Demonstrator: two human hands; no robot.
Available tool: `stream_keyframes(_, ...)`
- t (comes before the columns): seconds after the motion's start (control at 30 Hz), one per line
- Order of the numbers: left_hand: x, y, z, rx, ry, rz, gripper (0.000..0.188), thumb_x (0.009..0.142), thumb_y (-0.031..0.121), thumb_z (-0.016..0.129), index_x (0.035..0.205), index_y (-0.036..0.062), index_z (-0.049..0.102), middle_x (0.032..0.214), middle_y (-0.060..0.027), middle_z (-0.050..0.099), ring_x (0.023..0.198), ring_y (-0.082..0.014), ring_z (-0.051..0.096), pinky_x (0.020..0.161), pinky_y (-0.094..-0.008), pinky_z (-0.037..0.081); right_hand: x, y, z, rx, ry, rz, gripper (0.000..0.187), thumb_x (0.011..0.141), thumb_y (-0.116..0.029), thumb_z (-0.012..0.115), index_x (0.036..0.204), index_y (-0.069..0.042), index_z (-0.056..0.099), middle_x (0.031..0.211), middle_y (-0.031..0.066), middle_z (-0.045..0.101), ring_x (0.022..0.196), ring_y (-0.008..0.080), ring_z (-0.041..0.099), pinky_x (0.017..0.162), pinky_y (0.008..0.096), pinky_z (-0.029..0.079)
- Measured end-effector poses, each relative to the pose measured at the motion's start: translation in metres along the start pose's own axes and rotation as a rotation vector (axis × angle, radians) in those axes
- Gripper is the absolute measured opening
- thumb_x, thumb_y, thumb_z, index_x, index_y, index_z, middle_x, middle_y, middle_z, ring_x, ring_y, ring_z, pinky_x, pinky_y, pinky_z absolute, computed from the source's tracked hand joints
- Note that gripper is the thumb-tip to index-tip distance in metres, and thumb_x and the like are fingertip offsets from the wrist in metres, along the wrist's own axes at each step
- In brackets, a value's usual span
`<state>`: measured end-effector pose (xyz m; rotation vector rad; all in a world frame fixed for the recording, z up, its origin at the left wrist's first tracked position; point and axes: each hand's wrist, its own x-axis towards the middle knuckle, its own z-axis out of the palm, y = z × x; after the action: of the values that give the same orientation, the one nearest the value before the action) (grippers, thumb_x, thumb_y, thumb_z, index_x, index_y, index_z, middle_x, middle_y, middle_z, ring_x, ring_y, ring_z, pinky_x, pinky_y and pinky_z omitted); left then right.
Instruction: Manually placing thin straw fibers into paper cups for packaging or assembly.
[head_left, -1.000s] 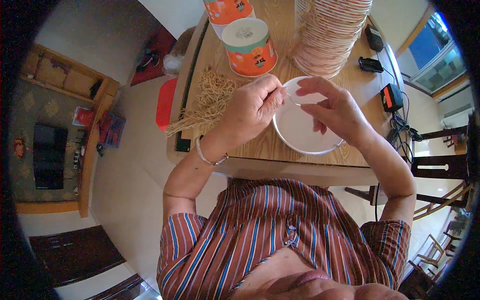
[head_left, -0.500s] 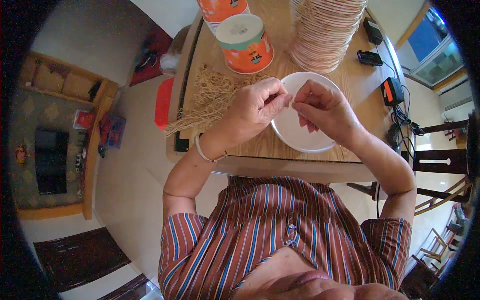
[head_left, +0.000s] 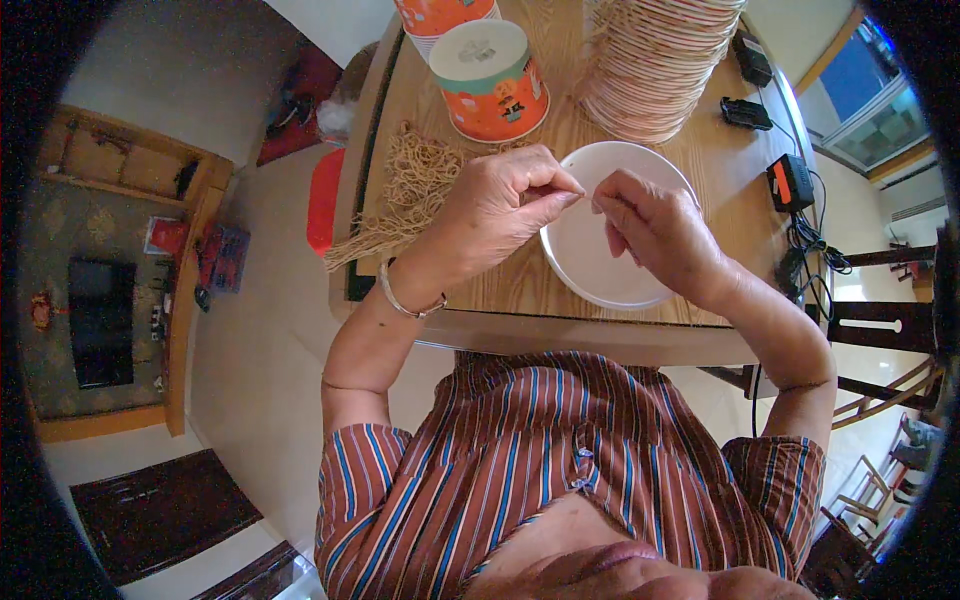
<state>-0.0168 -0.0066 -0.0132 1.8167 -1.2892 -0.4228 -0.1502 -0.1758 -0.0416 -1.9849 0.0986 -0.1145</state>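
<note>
My left hand [head_left: 505, 198] is closed in a pinch at the left rim of a shallow round white container [head_left: 600, 275]. Whatever lies between its fingertips is too small to make out. Over the container my right hand [head_left: 655, 225] is also closed, thumb against curled fingers, and anything in it is hidden. A small gap separates the two sets of fingertips. Beside and behind my left hand lies a loose heap of beige cords [head_left: 415, 185], its strands trailing to the table's left edge. Just beyond stands an orange paper tub [head_left: 495, 100], upside down with its pale base upward.
A second orange tub stack [head_left: 440, 15] stands at the far left. A tall stack of nested round pieces with pale, reddish-edged rims [head_left: 655, 75] rises at the back. Black adapters [head_left: 790, 183] and tangled cables [head_left: 805, 240] lie along the right edge of the wooden table [head_left: 500, 298].
My fingertips, close together before, have drawn slightly apart. The right hand has turned and its fingers are curled more; the left stays pinched in nearly the same place.
</note>
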Motion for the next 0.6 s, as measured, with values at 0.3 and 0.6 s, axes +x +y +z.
stream_keyframes(0.3,0.001,-0.002,0.004,0.077,-0.006,0.015,0.008,0.081,0.0,0.067,0.089,0.0002,0.066,0.082,-0.008,0.062,0.073,-0.0155,0.062,0.067,-0.0288,0.05,0.0,0.01,0.003,-0.158,0.121,-0.211,0.013,0.091,-0.016,0.061,0.091,-0.006,0.052,0.07,0.0157,0.062,0.067,0.0391,0.064,0.057,0.0431,0.049)
stream_keyframes(0.6,0.005,-0.025,0.004,0.033,0.138,-0.076,0.007,0.084,0.003,0.068,0.089,0.001,0.065,0.083,-0.0047,0.065,0.08,-0.0122,0.062,0.074,-0.027,0.05,0.005,0.01,-0.001,0.143,0.023,0.084,0.007,0.093,-0.012,0.056,0.09,-0.005,0.056,0.065,0.0026,0.057,0.054,0.0114,0.054,0.049,0.0279,0.042)
